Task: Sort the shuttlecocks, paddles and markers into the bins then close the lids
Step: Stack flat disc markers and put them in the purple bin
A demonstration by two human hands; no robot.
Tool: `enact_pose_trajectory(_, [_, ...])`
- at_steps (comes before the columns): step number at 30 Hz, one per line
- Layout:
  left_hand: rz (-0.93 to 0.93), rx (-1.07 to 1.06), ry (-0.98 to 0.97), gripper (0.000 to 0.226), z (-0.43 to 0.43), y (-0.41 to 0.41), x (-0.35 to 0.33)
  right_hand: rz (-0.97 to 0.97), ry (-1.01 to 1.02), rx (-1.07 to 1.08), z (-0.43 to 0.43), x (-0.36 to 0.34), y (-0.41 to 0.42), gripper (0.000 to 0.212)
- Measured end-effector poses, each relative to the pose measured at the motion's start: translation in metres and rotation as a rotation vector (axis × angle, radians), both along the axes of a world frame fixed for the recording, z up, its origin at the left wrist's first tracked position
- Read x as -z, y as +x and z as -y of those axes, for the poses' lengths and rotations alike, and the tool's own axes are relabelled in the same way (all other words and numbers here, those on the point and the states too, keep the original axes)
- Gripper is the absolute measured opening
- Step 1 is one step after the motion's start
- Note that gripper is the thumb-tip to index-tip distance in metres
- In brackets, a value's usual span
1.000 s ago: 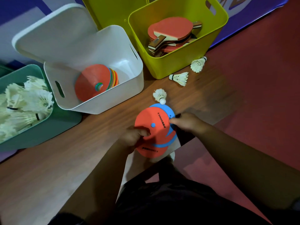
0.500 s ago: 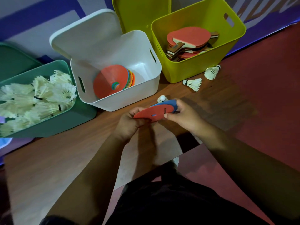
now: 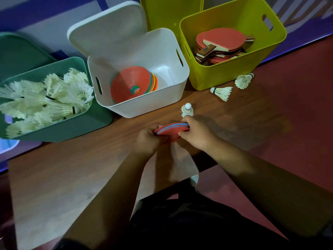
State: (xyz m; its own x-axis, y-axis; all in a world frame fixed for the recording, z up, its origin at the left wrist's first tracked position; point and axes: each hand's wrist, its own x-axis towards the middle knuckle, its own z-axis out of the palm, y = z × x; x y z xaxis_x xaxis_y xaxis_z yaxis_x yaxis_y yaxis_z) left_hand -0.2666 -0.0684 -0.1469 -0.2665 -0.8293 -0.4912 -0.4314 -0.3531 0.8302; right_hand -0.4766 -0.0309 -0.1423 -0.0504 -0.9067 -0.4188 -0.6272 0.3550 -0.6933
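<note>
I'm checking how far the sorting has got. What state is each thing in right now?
green bin: lid open, holds shuttlecocks
white bin: lid open, holds stacked markers
yellow bin: lid open, holds paddles
three shuttlecocks: loose on table
marker stack: held edge-on
left hand: gripping stack
right hand: gripping stack

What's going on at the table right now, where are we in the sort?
Both hands, left and right, hold a small stack of flat disc markers over the table, in front of the open white bin already holding markers. Paddles sit in the yellow bin. Three shuttlecocks remain loose; all lids are open.
</note>
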Motion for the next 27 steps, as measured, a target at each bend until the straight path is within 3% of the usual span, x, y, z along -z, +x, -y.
enact_pose_trajectory(2, [-0.012, 0.049, -0.048, 0.026, 0.002, 0.008, -0.003, -0.018, -0.025, 0.006, 0.001, -0.002, 0.001, 0.023])
enact_pose_trajectory(5, [0.112, 0.097, -0.095, 0.031, 0.005, 0.016, -0.002, -0.065, 0.011, -0.042, -0.001, 0.004, 0.006, 0.024])
enact_pose_trajectory(7, [0.211, 0.035, -0.085, 0.039, 0.004, 0.016, 0.005, -0.069, 0.059, -0.073, -0.001, 0.010, 0.012, 0.028])
enact_pose_trajectory(13, [0.218, -0.158, -0.001, 0.061, 0.000, 0.014, 0.007, -0.088, 0.094, -0.039, 0.014, 0.002, 0.029, 0.028])
enact_pose_trajectory(18, [0.215, -0.283, -0.024, 0.034, 0.000, 0.055, -0.011, -0.055, 0.098, -0.083, 0.036, -0.017, 0.057, 0.030])
enact_pose_trajectory(22, [0.289, -0.247, -0.095, 0.039, 0.000, 0.104, -0.036, -0.118, 0.035, -0.200, 0.054, -0.046, 0.104, 0.035])
enact_pose_trajectory(27, [0.278, -0.369, -0.106, 0.036, -0.005, 0.163, -0.065, -0.259, -0.026, -0.405, 0.070, -0.077, 0.171, 0.038])
